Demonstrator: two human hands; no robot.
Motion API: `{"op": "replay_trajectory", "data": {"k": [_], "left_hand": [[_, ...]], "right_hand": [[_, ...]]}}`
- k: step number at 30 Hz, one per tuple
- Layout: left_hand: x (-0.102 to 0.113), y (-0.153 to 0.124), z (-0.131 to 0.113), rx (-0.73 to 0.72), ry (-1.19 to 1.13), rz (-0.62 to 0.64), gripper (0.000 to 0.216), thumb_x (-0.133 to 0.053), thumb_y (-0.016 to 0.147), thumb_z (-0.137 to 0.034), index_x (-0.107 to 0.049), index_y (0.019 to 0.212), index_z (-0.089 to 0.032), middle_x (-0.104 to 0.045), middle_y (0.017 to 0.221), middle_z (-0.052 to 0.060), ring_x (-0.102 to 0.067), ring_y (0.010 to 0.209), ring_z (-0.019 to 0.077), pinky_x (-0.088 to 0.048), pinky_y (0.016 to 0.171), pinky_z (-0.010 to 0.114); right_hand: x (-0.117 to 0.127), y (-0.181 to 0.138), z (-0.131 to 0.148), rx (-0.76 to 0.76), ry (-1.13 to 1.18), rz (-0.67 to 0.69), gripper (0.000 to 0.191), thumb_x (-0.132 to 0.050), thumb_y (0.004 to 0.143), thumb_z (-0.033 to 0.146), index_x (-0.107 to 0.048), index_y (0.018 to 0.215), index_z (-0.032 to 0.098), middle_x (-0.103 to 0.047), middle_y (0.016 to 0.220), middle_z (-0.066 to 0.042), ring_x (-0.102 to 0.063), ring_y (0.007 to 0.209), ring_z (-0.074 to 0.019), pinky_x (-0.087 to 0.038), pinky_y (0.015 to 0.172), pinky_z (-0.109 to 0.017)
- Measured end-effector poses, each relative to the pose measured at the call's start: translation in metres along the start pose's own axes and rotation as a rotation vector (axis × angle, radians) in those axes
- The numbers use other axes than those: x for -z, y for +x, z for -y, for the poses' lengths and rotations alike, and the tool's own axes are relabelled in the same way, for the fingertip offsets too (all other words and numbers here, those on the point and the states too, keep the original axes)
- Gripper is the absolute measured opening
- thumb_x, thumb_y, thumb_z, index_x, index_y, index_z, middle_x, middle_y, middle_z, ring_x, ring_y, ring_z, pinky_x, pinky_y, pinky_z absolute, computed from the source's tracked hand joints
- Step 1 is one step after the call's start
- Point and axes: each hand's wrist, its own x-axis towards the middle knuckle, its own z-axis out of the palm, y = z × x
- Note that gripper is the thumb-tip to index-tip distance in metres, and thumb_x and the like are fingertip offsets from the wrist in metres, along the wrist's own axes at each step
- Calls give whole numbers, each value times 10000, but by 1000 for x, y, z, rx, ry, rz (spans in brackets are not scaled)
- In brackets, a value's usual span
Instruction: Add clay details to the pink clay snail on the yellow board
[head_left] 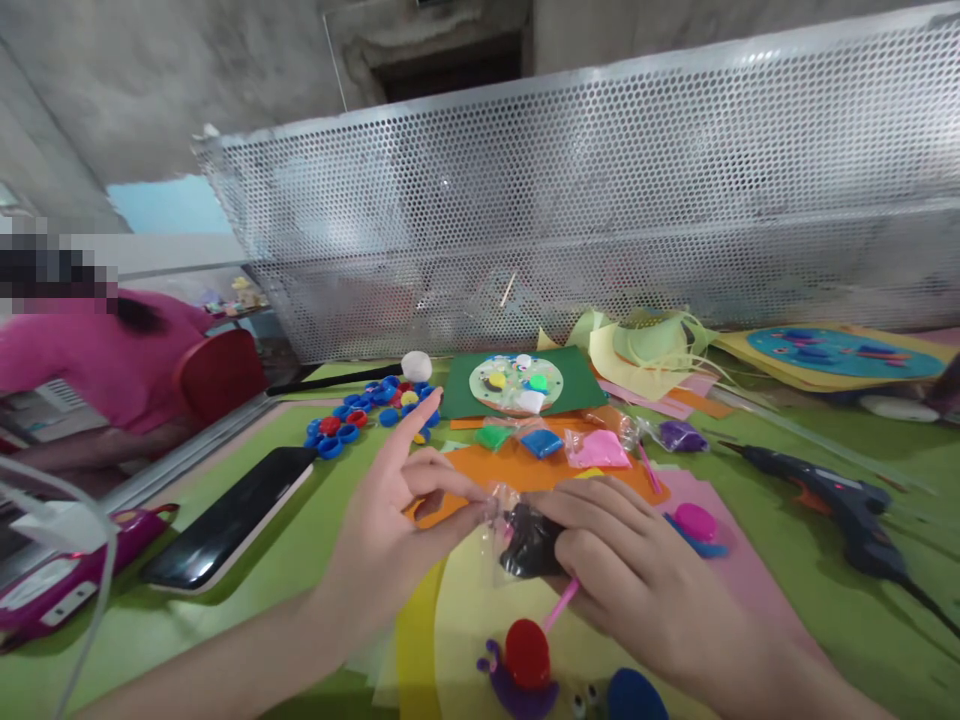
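Note:
My left hand [390, 520] pinches the open edge of a small clear plastic bag [501, 505] with thumb and bent fingers, its index finger sticking up. My right hand [622, 565] grips the same bag from the right, closed around the lump of black clay [529, 545] inside it. Both hands hover over yellow and orange paper sheets [465, 600]. A pink stick [559, 605] pokes out under my right hand. A clay snail with a red shell [525, 660] lies just below.
Small bags of green, blue, pink and purple clay [596, 450] lie beyond. A green board with a decorated disc [517, 385], blue and red bottle caps [360, 410], a phone [225, 525], a glue gun [832, 500] and a perforated metal screen [600, 200] surround them. A person in pink [97, 350] sits left.

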Motion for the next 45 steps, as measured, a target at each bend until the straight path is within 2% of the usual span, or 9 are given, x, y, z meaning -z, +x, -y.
{"op": "replay_trajectory", "data": {"k": [8, 14, 21, 24, 28, 31, 34, 39, 45], "left_hand": [[3, -6, 13, -73, 93, 28, 991, -720, 720, -357, -67, 1452, -217, -697, 697, -1, -568, 755, 188, -383, 559, 254], [1, -8, 11, -117, 34, 68, 961, -696, 743, -363, -72, 1451, -181, -695, 660, -3, -541, 707, 173, -376, 542, 247], [-2, -13, 13, -201, 77, 88, 810, -620, 819, -280, -113, 1445, -194, -663, 678, -25, -562, 740, 158, -450, 721, 289], [-2, -12, 11, -149, 28, 63, 831, -633, 806, -297, -113, 1442, -169, -643, 660, -30, -527, 681, 146, -428, 658, 264], [3, -6, 7, 59, -78, 77, 911, -668, 765, -361, -87, 1444, -184, -616, 652, -42, -479, 627, 130, -382, 612, 249], [8, -2, 7, 163, -185, 116, 794, -595, 818, -390, -117, 1435, -246, -619, 725, -32, -513, 672, 124, -383, 632, 241], [10, -2, 10, 184, -217, 131, 675, -552, 839, -406, -220, 1403, -241, -608, 755, -22, -520, 687, 118, -395, 646, 239], [9, -4, 13, 187, -211, 121, 828, -730, 691, -338, -263, 1368, -241, -536, 721, -53, -512, 674, 112, -399, 645, 243], [9, -2, 14, 156, -181, 100, 763, -700, 727, -326, -282, 1357, -229, -558, 709, -46, -526, 741, 133, -407, 692, 256]], "right_hand": [[-3, 0, 0, 16, 10, -21, 395, -237, 997, 89, -496, 701, 115, -619, 962, -100, -562, 864, -209, -487, 740, -332], [-3, 0, 4, 41, 40, -2, 349, -315, 986, 74, -512, 699, 100, -619, 979, -101, -560, 866, -209, -476, 754, -330], [-4, 1, 5, 42, 30, -3, 379, -277, 977, 40, -523, 693, 97, -621, 938, -98, -559, 845, -211, -473, 745, -334], [-4, 1, 3, 33, 16, -1, 362, -280, 983, 61, -516, 712, 106, -620, 967, -96, -559, 866, -217, -473, 757, -340], [-4, -3, 0, -26, 14, 9, 376, -210, 1015, 134, -501, 778, 133, -615, 983, -81, -561, 892, -215, -472, 753, -341], [-5, -6, -4, -89, 8, 21, 312, -245, 1014, 172, -462, 791, 153, -604, 985, -87, -568, 888, -221, -477, 728, -349], [-8, -7, -9, -112, -8, 0, 290, -268, 1014, 209, -387, 751, 177, -597, 970, -105, -572, 848, -220, -479, 678, -340], [-9, -6, -12, -106, -47, -22, 292, -268, 1021, 236, -341, 742, 191, -598, 921, -101, -570, 832, -216, -472, 663, -324], [-9, -4, -15, -96, -98, 1, 287, -276, 1020, 232, -342, 744, 191, -604, 942, -91, -581, 847, -212, -457, 687, -321]]}}
